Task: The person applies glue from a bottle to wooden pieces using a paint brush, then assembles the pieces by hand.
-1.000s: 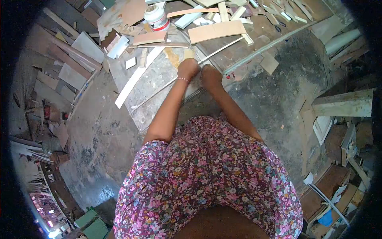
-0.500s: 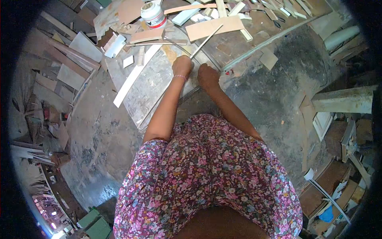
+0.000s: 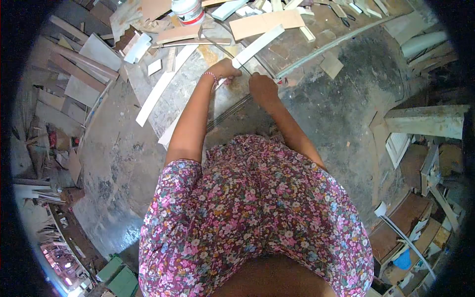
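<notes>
My left hand [image 3: 222, 71], with a bracelet at its wrist, is closed round a long white strip [image 3: 260, 45]. The strip slants from upper right to lower left, its broad face showing beyond the hand, and passes partly behind my left forearm. Just to the right, my right hand [image 3: 263, 89] is closed on the near end of a thin dark rod-like tool [image 3: 246, 68]. The tool points up and left, crossing close to the strip by my left fingers; whether they touch is unclear. Both hands are above the near edge of the worktable [image 3: 173, 101].
A white tub [image 3: 188, 11], a wide tan board [image 3: 267, 24], another white strip [image 3: 166, 89] and many wood offcuts lie on the worktable. Dark-handled pliers or scissors [image 3: 348, 20] are at the upper right. Stacked boards [image 3: 94, 64] stand left; a thick beam [image 3: 428, 121] is right.
The white strip has turned from its thin edge to its broad face. My left hand has shifted left and its fingers are slightly more visible. The view has moved slightly.
</notes>
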A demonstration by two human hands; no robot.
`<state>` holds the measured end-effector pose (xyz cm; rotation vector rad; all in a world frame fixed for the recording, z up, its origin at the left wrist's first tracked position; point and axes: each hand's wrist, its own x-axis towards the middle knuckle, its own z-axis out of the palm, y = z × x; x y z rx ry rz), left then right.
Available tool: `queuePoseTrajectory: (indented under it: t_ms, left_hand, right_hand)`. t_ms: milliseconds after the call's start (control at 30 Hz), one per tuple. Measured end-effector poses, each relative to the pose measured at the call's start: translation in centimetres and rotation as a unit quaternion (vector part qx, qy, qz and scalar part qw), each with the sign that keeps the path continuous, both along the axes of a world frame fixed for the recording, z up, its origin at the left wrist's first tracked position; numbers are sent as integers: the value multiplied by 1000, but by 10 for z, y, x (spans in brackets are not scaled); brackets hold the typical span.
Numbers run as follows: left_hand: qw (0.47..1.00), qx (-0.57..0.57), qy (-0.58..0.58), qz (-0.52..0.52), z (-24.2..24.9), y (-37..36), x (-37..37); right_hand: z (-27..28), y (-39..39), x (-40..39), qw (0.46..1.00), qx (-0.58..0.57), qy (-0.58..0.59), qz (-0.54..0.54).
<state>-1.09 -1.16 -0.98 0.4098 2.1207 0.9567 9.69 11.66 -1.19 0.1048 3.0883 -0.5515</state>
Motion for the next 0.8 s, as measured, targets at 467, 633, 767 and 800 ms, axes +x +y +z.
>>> queuePoseTrajectory:
  t_ms: [467,633,767,800]
  left_hand:
    - [963,-124,237,-26,-6,2,8]
    - [952,-148,266,-14,-5,3,6]
    - [954,-150,259,15,-3,3,8]
    - [961,-146,234,27,1,4,9]
  right_hand:
    - [20,-7,15,997,48,56,22]
    - [13,-4,10,986,65,155,3]
    - [9,-4,0,994,45,102,13]
    - [5,-4,-2,993,47,109,17]
